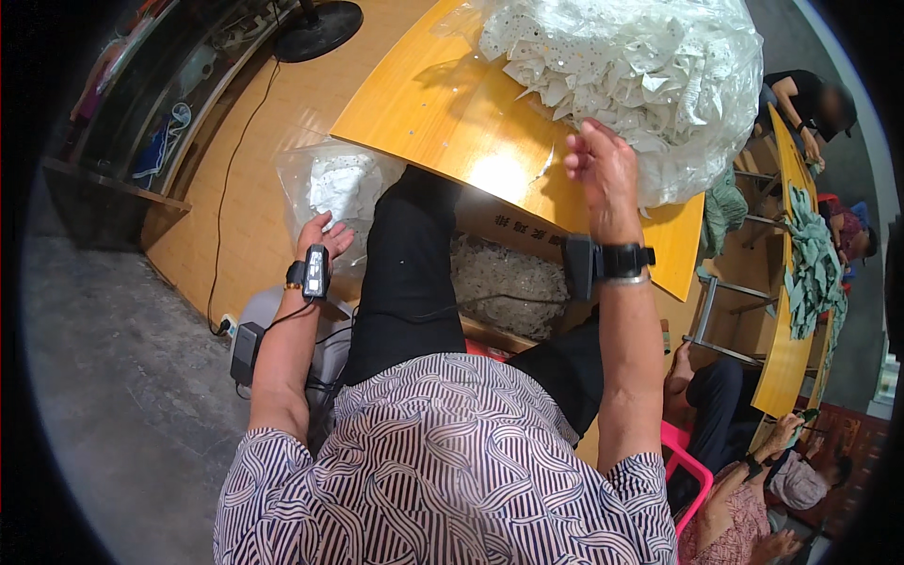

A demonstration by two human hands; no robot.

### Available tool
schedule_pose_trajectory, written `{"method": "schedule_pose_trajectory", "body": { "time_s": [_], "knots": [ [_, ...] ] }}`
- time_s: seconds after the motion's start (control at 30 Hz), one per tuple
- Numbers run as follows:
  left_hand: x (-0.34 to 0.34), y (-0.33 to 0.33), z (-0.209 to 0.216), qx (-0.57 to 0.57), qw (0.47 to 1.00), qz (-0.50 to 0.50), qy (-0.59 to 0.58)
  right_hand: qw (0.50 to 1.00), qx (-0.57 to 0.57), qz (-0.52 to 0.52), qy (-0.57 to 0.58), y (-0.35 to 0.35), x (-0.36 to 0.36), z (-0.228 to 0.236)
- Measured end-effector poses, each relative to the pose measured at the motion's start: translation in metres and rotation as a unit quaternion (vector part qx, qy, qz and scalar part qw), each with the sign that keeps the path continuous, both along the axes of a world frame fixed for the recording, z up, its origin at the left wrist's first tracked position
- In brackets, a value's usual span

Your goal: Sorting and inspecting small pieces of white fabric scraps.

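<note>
My left hand (324,239) is open, palm up with its fingers apart, at the edge of a clear plastic bag (299,174) that holds white pieces (341,184). Above the yellow table (414,99), my right hand (603,165) has loosely bent fingers with gaps between them; I see nothing held in it. Just beyond it is a big clear bag (744,56) heaped with thin white pieces (631,71), some speckled. A thin white sliver (548,162) shows close to the right fingertips, apart from them.
Below the table edge, between my legs, is a carton (513,221) with clear, crinkled scraps (504,278). A cable (221,226) crosses the floor at left. On the right, several people sit by another table (777,363) with green cloth (812,264). A pink stool (692,461) stands near me.
</note>
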State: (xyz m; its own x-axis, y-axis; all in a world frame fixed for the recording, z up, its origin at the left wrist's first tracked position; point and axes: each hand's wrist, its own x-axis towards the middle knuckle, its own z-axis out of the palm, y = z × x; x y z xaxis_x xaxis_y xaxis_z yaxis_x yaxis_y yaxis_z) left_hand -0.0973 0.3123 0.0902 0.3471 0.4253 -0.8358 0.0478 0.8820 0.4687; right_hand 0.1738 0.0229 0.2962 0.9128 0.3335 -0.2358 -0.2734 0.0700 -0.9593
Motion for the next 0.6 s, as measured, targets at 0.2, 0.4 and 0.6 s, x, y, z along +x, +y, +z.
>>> {"method": "schedule_pose_trajectory", "body": {
  "time_s": [0.2, 0.4, 0.6],
  "knots": [
    [0.002, -0.015, 0.030, 0.004, 0.994, -0.003, -0.109, 0.996, 0.051, -0.071, 0.032, 0.014, 0.025, -0.011],
    [0.006, -0.042, 0.088, 0.071, 0.957, -0.084, -0.270, 0.999, 0.003, -0.021, 0.024, -0.013, -0.014, -0.013],
    [0.042, -0.121, 0.129, -0.002, 0.901, -0.249, -0.357, 0.996, 0.047, 0.036, 0.061, -0.043, -0.072, -0.014]
  ]
}}
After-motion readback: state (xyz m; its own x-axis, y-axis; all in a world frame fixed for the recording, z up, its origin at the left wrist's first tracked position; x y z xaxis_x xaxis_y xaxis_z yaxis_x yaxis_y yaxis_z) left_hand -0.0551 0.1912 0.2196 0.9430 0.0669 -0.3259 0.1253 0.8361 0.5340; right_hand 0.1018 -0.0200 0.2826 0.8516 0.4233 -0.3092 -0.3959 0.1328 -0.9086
